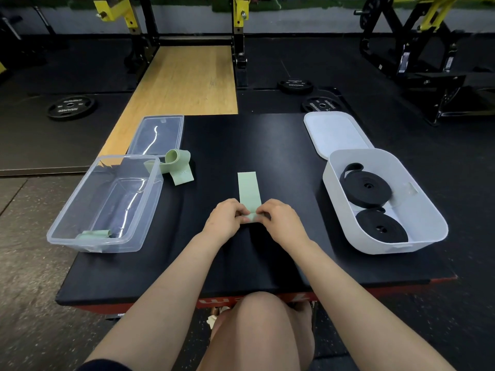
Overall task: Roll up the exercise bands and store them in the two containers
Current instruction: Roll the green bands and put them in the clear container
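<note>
Now both hands — left hand [226, 218], right hand [280, 219] — pinch the near end of the flat pale-green rubber exercise band [249, 192] lying mid-table, a thin, limp, probably springy strip best gripped at both edges while rolling tight.

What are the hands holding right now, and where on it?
Both hands, left and right, pinch the green band at its near, partly rolled end.

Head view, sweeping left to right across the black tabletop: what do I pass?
Clear bin → loose green band → flat green band that both hands are rolling → white bin with two black rolls.
</note>
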